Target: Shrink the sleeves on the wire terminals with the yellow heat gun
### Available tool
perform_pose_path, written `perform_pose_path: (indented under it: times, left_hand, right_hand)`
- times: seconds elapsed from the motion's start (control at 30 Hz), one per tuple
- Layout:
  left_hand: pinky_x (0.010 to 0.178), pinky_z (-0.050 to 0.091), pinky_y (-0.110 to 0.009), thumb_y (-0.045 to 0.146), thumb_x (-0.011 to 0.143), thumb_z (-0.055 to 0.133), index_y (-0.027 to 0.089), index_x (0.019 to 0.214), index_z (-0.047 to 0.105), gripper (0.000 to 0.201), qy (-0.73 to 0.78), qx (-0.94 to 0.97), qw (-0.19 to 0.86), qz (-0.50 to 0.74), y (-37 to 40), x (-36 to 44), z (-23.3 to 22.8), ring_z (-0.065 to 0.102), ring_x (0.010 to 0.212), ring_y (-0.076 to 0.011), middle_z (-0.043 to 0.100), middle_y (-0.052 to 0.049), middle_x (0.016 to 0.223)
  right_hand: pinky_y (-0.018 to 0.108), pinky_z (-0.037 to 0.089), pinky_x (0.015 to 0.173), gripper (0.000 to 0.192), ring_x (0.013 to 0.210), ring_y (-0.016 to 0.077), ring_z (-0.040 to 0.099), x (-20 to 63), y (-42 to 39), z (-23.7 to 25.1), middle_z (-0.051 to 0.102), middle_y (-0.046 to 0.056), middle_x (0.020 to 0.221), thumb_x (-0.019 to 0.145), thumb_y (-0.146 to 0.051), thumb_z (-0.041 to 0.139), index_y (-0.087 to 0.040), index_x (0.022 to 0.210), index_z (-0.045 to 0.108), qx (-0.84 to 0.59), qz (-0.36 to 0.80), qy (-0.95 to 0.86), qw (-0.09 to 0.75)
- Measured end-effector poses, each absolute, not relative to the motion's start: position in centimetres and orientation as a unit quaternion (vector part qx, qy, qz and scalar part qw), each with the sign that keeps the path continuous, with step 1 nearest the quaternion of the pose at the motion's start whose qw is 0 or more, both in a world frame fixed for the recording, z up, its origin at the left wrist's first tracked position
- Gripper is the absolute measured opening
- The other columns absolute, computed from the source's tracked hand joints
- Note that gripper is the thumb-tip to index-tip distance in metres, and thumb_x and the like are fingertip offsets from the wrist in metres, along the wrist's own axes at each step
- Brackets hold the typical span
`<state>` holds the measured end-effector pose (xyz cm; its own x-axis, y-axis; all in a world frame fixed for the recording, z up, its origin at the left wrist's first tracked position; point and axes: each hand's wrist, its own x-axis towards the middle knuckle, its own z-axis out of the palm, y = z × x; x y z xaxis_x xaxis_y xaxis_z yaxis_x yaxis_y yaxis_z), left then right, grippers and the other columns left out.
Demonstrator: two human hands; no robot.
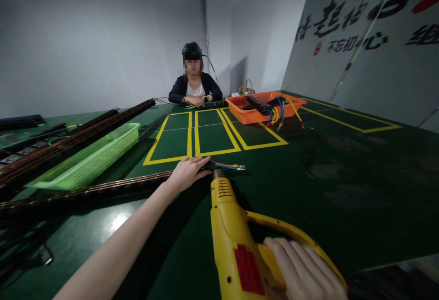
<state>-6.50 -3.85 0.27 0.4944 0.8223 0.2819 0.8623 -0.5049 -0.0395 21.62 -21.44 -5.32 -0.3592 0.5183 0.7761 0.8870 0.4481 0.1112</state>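
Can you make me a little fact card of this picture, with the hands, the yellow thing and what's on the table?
Right hand: gripping a yellow heat gun by its handle
Left hand: over the end of a long dark strip
Colored wires: poking out past the left fingers, metal tips on their ends
Heat gun nozzle: pointing toward the wires; touching or not, I can't tell
Left side: light green basket
Far right: orange basket holding parts and wires
Across the table: co-worker, seated
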Motion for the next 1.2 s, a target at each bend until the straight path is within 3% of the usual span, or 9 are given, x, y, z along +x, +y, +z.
perform_pose_path:
  times: [0.1,0.33,0.67,0.87,1.2]
  left_hand:
    - [0.088,0.043,-0.032,0.047,0.093,0.037,0.021,0.138,0.039,0.052,-0.506,-0.847,0.113,-0.119,-4.3,-6.0,0.0,0.059,0.106,-0.0209,0.061,-0.008,0.118]
    - [0.088,0.043,-0.035,0.047,0.095,0.032,0.019,0.137,0.04,0.051,-0.505,-0.842,0.142,-0.124,-4.6,-5.9,-0.6,0.059,0.105,-0.0223,0.061,-0.009,0.117]
    - [0.091,0.045,-0.036,0.047,0.094,0.03,0.019,0.14,0.035,0.055,-0.506,-0.844,0.143,-0.108,-5.0,-5.9,-0.7,0.059,0.105,-0.0222,0.058,-0.008,0.121]
    - [0.091,0.046,-0.037,0.055,0.088,0.04,0.019,0.141,0.031,0.066,-0.498,-0.85,0.141,-0.099,-5.1,-6.1,-0.5,0.058,0.107,-0.0243,0.055,-0.008,0.127]
    - [0.094,0.044,-0.037,0.055,0.088,0.044,0.018,0.139,0.035,0.064,-0.486,-0.851,0.154,-0.127,-5.2,-6.2,-1.1,0.056,0.11,-0.0231,0.056,-0.009,0.125]
  right_hand:
    - [0.029,0.034,0.092,0.038,0.09,0.0139,0.056,20.4,-21.1,-5.9,0.067,0.0,0.094,0.091,-0.014,0.028,-0.02,0.098,0.065,-0.481,-0.251,-0.743,0.391]
    - [0.03,0.035,0.09,0.037,0.088,0.0143,0.056,19.8,-20.8,-5.9,0.066,0.001,0.093,0.091,-0.017,0.026,-0.02,0.1,0.062,-0.49,-0.244,-0.739,0.392]
    - [0.028,0.036,0.091,0.033,0.092,0.0135,0.056,21.9,-21.1,-5.4,0.065,-0.003,0.1,0.088,-0.01,0.033,-0.022,0.109,0.056,-0.489,-0.245,-0.774,0.318]
    - [0.029,0.036,0.09,0.036,0.094,0.0143,0.056,25.5,-20.7,-5.4,0.064,-0.001,0.105,0.085,-0.013,0.036,-0.018,0.115,0.055,-0.44,-0.301,-0.81,0.245]
    - [0.035,0.038,0.085,0.034,0.094,0.0199,0.055,27.7,-21.3,-5.3,0.063,0.009,0.103,0.085,-0.012,0.038,-0.008,0.114,0.055,-0.418,-0.36,-0.81,0.199]
